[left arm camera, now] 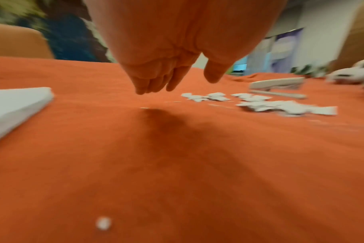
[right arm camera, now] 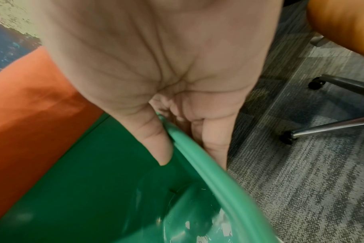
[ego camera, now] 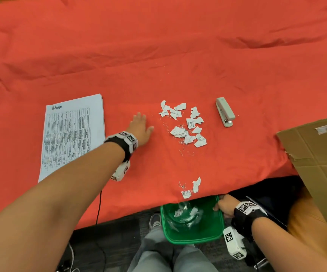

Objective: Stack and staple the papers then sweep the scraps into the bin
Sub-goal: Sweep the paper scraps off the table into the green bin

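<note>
I see my left hand (ego camera: 141,128) flat, fingers straight, at nine o'clock of the scraps (ego camera: 186,125); my right hand (ego camera: 224,205) pinches the bin (ego camera: 194,235) rim. Risk: scraps (and loose staples) overshoot the narrow bin.

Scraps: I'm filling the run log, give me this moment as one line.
phase: sweeping | left hand: open beside scraps | right hand: holds bin at table edge | papers: stacked

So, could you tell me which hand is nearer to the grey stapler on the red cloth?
Left. The left hand lies beyond the scraps from the grey stapler; the right hand grips the green bin below the table edge.
</note>
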{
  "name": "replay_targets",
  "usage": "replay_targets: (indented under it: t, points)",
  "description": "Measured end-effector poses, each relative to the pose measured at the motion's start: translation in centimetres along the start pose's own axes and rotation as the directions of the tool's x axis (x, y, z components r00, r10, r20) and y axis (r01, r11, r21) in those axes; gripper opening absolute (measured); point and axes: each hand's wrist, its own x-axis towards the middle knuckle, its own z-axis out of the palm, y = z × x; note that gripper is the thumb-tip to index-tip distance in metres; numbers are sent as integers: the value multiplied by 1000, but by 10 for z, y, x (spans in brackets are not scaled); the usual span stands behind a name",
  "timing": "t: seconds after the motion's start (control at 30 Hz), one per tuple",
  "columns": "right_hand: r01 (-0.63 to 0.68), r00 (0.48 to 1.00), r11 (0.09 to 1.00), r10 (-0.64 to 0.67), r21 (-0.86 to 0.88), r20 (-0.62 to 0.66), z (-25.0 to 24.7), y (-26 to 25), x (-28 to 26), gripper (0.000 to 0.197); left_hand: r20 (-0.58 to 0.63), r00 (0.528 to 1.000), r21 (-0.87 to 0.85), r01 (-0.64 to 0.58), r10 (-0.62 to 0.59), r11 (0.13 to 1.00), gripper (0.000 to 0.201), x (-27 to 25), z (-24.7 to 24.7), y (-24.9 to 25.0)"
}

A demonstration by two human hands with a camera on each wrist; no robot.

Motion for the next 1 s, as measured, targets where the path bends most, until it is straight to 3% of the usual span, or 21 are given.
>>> replay_targets:
  t: [0.07,0.13,0.3,0.5,0.63,0.73,0.83,0.9,1.0]
  points:
    - [-6,1000,1000,6,23,-1,2,1,3,57,-16,993,23,115,-114,993,72,13,-1,-12]
    - [-13,1000,998,14,55,-9,2,0,2,56,19,990,38,137,-138,990,76,14,6,-12]
    - [-8,1000,998,7,63,16,0,0,-4,59,157,979,89,-142,127,986,83,-24,41,28]
    - [18,1000,1000,-18,25,-3,-3,0,-11,47,363,856,95,-427,368,899,87,-105,92,71]
    - [9,1000,1000,-9,26,17,-4,0,-17,9,446,791,125,-519,420,845,89,-149,121,85]
    - [23,999,999,-24,39,37,-3,-1,-21,28,495,712,82,-609,498,789,87,-173,136,88]
    - [43,998,999,-44,27,38,-3,-1,-24,27,515,642,2,-663,568,748,83,-183,137,91]
    - [54,997,998,-57,40,54,-2,-1,-24,35,443,672,19,-669,593,743,78,-176,128,94]
    - [68,997,996,-70,53,42,-1,-1,-26,43,331,761,89,-614,559,784,77,-154,113,96]
